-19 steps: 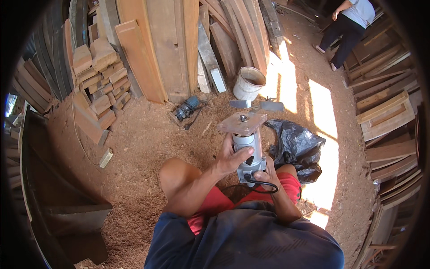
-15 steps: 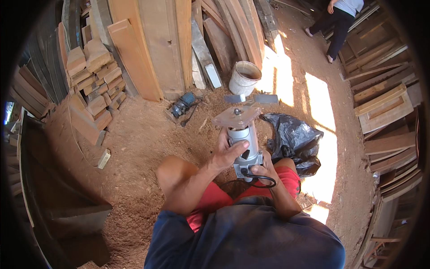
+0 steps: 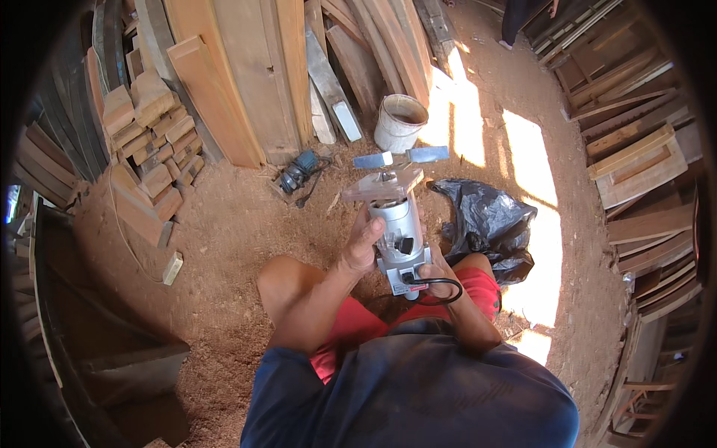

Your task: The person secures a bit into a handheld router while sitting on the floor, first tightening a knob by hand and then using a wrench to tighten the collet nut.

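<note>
Holding the router (image 3: pixel 401 222): kept between the 2 hands, with the base plate (image 3: pixel 373 185) at its far end.
Left hand (image 3: pixel 361 245): curled around the router's left side, thumb now at the edge instead of across the front; probably changing the grip, uncovering more front.
Right hand (image 3: pixel 439 272): clasping the router's near end, beside the black cord (image 3: pixel 446 282); fingers mostly hidden.
Floor (image 3: pixel 224 224): brown and dusty, below the router.
Room: black bag (image 3: pixel 489 228) right of the router, bucket (image 3: pixel 399 134) beyond it, stacked wood blocks (image 3: pixel 154 134) far left.
</note>
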Demonstrator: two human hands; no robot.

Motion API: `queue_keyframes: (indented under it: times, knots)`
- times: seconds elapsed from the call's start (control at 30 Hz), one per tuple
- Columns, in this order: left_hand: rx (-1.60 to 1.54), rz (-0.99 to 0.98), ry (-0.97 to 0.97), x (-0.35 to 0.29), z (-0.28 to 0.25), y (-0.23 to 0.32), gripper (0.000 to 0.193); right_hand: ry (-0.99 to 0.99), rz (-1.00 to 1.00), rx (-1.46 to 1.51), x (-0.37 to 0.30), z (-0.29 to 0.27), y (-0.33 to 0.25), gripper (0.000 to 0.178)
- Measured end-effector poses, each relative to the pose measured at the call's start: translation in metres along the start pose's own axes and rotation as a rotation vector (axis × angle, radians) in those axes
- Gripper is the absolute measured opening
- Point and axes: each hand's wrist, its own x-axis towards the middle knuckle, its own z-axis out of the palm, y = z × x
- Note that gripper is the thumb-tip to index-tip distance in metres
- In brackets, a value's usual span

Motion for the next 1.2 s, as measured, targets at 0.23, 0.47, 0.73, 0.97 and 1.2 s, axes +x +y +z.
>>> queue_keyframes:
  times: [0.23, 0.47, 0.73, 0.97, 1.2]
  knots:
    - [0.128, 0.065, -0.044, -0.003, 0.002, 0.004, 0.095, -0.003, 0.007, 0.035, -0.003, 0.013, -0.008, 0.098]
    - [0.013, -0.027, -0.194, -0.001, 0.009, 0.014, 0.079, -0.144, 0.111, 0.338, -0.006, 0.002, 0.005, 0.102]
    - [0.159, 0.079, -0.002, -0.012, 0.009, 0.020, 0.072, -0.167, 0.223, 0.251, 0.008, 0.001, 0.001, 0.112]
    - [0.167, 0.191, 0.081, -0.013, -0.001, 0.027, 0.071, 0.004, 0.205, -0.318, 0.007, -0.010, -0.056, 0.086]
    - [0.163, 0.192, 0.041, -0.009, -0.018, 0.024, 0.054, 0.714, 0.101, -0.965, -0.023, -0.014, -0.080, 0.053]
